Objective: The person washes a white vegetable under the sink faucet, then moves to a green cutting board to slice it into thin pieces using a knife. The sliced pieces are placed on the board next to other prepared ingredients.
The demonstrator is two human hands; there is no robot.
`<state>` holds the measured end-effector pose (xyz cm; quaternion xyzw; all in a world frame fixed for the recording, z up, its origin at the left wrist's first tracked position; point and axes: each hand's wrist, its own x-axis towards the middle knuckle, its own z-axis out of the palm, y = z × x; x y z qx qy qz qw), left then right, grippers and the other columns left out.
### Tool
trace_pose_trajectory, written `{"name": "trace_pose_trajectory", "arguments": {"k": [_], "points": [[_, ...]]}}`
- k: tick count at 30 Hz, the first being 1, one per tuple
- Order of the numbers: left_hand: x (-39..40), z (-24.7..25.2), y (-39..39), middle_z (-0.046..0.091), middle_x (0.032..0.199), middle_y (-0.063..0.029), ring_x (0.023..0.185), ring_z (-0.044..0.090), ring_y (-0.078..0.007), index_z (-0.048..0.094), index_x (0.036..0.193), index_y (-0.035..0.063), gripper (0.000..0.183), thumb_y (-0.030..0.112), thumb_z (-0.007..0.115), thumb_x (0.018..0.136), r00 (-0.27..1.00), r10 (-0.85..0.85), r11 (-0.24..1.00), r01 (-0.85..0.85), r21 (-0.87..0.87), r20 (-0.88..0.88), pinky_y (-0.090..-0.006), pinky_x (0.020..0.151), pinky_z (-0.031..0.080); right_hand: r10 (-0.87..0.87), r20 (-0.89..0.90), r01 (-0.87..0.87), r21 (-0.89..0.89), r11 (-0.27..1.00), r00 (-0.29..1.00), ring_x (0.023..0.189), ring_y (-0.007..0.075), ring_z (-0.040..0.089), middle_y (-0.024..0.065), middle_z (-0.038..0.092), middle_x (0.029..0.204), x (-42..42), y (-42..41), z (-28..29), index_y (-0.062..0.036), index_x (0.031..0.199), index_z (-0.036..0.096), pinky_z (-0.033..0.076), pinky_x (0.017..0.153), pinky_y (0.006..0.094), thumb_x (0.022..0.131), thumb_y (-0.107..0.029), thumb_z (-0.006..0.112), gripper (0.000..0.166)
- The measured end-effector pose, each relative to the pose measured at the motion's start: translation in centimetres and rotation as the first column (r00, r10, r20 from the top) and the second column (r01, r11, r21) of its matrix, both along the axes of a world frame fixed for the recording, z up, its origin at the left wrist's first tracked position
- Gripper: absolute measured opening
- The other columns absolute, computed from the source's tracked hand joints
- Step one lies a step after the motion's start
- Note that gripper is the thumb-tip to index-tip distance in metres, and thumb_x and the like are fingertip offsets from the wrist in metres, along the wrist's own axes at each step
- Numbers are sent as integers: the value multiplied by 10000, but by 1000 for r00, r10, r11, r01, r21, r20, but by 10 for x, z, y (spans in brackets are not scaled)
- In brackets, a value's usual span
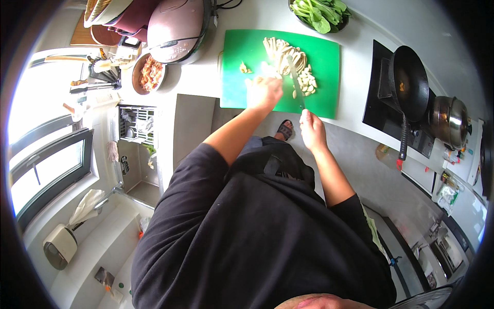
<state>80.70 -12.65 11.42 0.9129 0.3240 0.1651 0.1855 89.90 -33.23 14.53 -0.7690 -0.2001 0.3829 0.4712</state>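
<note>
My right hand (312, 129) grips the handle of a kitchen knife (295, 79) near the board's front edge. The blade reaches away over a green cutting board (326, 61). Blurred and overexposed, my left hand (266, 92) is over the board, left of the blade; its fingers partly hide a pale piece, and I cannot tell whether it holds anything. Pale cut strips (276, 48) lie in a fanned pile beyond the blade. To its right is a heap of small whitish slices (308, 83), possibly garlic. Small brownish scraps (244, 68) sit at the board's left.
A bowl of leafy greens (320, 15) stands behind the board. Leftward are a rice cooker (175, 29), a bowl of chopped meat (151, 75) and a sink (144, 189). On the right, a black wok (411, 77) sits on the cooktop (372, 77) beside a lidded steel pot (447, 121).
</note>
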Motion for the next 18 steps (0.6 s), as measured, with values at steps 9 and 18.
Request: {"name": "trace_pose_trajectory", "arguments": {"k": [9, 18], "points": [[-89, -36, 36, 802, 928, -138, 801, 751, -248, 804, 1119, 71, 311, 339, 717, 987, 675, 685, 360, -642, -677, -275, -378, 827, 564, 333, -121, -334, 10, 942, 935, 661, 94, 530, -29, 564, 767, -60, 81, -45, -77, 911, 605, 445, 627, 296, 1135, -495, 495, 487], [-65, -70, 37, 790, 861, -139, 774, 742, -226, 833, 976, 51, 367, 412, 771, 957, 591, 774, 267, -629, -730, -226, -389, 802, 570, 318, 27, -311, -143, 939, 948, 669, 196, 619, 47, 607, 689, -61, 90, -40, -58, 822, 626, 485, 653, 389, 1116, -595, 442, 639]]}}
